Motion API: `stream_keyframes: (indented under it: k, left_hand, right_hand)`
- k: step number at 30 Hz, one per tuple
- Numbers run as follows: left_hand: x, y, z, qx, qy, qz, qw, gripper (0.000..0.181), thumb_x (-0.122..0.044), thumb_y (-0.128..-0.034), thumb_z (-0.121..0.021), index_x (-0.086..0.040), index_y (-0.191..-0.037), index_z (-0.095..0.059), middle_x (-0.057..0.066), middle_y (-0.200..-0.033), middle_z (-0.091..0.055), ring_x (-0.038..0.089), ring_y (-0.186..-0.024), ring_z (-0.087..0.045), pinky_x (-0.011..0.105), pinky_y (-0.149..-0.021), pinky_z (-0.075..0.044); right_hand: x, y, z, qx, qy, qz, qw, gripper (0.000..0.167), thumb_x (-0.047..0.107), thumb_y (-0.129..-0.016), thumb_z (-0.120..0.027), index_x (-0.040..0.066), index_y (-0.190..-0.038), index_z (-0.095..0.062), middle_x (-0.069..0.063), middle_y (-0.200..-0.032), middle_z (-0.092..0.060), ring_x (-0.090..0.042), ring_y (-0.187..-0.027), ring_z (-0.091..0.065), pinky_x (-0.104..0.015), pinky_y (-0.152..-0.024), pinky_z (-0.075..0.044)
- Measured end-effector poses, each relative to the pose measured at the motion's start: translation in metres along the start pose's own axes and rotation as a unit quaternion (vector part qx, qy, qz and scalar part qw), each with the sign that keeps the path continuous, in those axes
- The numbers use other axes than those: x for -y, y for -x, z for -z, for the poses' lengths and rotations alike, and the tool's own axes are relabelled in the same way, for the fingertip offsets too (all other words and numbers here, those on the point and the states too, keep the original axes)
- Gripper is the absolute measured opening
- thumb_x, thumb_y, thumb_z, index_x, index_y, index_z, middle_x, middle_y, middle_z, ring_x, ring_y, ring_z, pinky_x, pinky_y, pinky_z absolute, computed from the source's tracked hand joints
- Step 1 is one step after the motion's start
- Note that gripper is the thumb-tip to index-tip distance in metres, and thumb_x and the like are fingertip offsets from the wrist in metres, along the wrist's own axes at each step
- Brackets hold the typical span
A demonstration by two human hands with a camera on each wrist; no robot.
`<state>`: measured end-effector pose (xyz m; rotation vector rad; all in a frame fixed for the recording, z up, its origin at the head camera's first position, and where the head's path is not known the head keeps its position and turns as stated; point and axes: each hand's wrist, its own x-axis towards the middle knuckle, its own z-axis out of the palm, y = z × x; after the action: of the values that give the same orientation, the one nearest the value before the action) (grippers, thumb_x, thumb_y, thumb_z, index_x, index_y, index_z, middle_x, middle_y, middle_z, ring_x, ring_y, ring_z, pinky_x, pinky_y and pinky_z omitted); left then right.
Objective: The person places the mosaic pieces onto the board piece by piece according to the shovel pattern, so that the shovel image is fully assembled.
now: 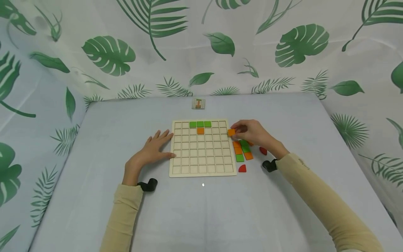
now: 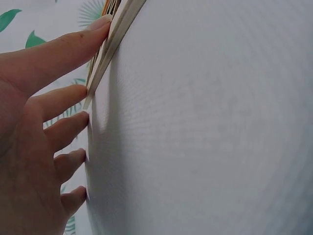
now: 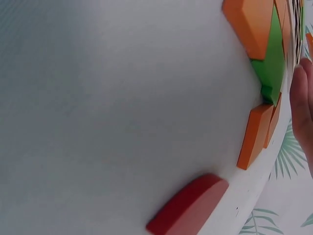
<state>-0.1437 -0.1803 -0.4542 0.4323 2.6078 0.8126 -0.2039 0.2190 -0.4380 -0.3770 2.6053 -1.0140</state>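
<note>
A cream grid board (image 1: 201, 152) lies mid-table, with three green square tiles (image 1: 200, 124) in its top row and one orange tile (image 1: 200, 131) below the middle one. My right hand (image 1: 252, 132) pinches an orange square tile (image 1: 231, 132) at the board's upper right edge. My left hand (image 1: 152, 148) has its fingers spread, thumb and fingertips at the board's left edge; in the left wrist view the thumb (image 2: 73, 46) touches the board's rim (image 2: 117, 36). Orange and green tiles (image 1: 242, 150) lie in two rows under and beside the right hand, some partly hidden by it.
Red quarter-round pieces lie near the tiles, one (image 1: 242, 168) by the board's lower right corner and another (image 1: 263, 151) below the right wrist. Behind the board lies a small pattern card (image 1: 198, 104). A leaf-print cloth (image 1: 201, 52) hangs behind the table.
</note>
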Motion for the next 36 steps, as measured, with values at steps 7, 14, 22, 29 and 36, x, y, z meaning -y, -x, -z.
stream_keyframes:
  k: [7, 14, 22, 29, 36]
  left_hand:
    - [0.0, 0.0, -0.003, -0.002, 0.002, 0.004, 1.0, 0.088, -0.039, -0.0954, -0.073, -0.009, -0.164, -0.027, 0.017, -0.172, -0.014, 0.043, -0.159, 0.001, 0.063, -0.127, 0.003]
    - [0.0, 0.0, -0.003, 0.005, -0.001, 0.007, 1.0, 0.098, -0.037, -0.0878, -0.082, -0.01, -0.164, -0.026, 0.016, -0.173, -0.013, 0.042, -0.159, 0.002, 0.062, -0.128, 0.003]
    - [-0.002, 0.003, -0.001, 0.008, -0.007, 0.01, 0.9999, 0.111, -0.035, -0.0791, -0.089, -0.009, -0.165, -0.023, 0.016, -0.173, -0.011, 0.042, -0.159, 0.003, 0.062, -0.127, 0.003]
    - [-0.012, 0.002, -0.001, 0.008, -0.011, 0.029, 0.9995, 0.113, -0.04, -0.0795, -0.088, -0.011, -0.165, -0.02, 0.013, -0.174, -0.007, 0.039, -0.16, 0.007, 0.061, -0.127, 0.006]
    - [-0.006, 0.003, 0.001, 0.016, -0.013, 0.013, 0.9997, 0.11, -0.038, -0.0821, -0.087, -0.01, -0.165, -0.02, 0.014, -0.173, -0.008, 0.041, -0.159, 0.005, 0.061, -0.128, 0.003]
  right_hand:
    - [0.004, -0.001, -0.001, 0.009, -0.004, 0.006, 0.9999, 0.036, 0.018, -0.093, -0.077, 0.004, -0.125, -0.069, -0.014, -0.114, -0.07, -0.028, -0.1, -0.064, -0.042, -0.097, -0.053]
    - [0.008, -0.002, -0.004, 0.013, -0.005, 0.011, 0.9998, 0.035, 0.018, -0.091, -0.079, 0.004, -0.123, -0.071, -0.012, -0.111, -0.071, -0.027, -0.098, -0.064, -0.04, -0.094, -0.054]
    - [0.018, -0.003, -0.007, 0.021, -0.015, 0.015, 0.9996, 0.033, 0.017, -0.091, -0.079, 0.005, -0.122, -0.072, -0.012, -0.112, -0.071, -0.027, -0.098, -0.064, -0.039, -0.093, -0.054]
    - [0.025, -0.009, -0.012, 0.02, -0.011, 0.013, 0.9996, 0.035, 0.019, -0.09, -0.08, 0.006, -0.122, -0.072, -0.011, -0.108, -0.071, -0.027, -0.096, -0.064, -0.037, -0.089, -0.055]
    - [0.03, -0.013, -0.019, 0.022, -0.017, 0.022, 0.9994, 0.034, 0.016, -0.091, -0.08, 0.004, -0.122, -0.072, -0.012, -0.11, -0.071, -0.027, -0.097, -0.064, -0.038, -0.092, -0.054]
